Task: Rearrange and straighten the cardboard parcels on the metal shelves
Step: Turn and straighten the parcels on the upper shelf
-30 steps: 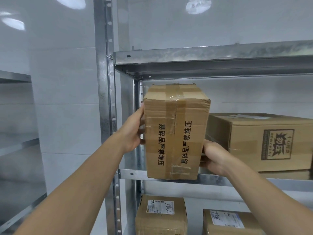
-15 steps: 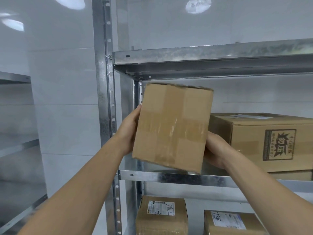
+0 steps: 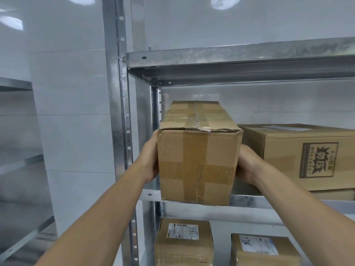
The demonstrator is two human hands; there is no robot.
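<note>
Head view: left hand (image 3: 151,160) and right hand (image 3: 246,164) clamp the box (image 3: 197,166) by its sides at the shelf (image 3: 249,201) edge, seemingly resting there. Next, slide it in squarely beside the bigger box (image 3: 307,156).

1 view, head-worn, wide-angle: aimed forward at the metal shelves (image 3: 240,58) from close range; the cardboard parcel (image 3: 197,166) is framed centrally.

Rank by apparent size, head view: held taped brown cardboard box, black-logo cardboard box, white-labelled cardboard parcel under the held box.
Tied first: taped brown cardboard box and black-logo cardboard box; nearness and cropping leave it unsure.
Smallest: white-labelled cardboard parcel.
</note>
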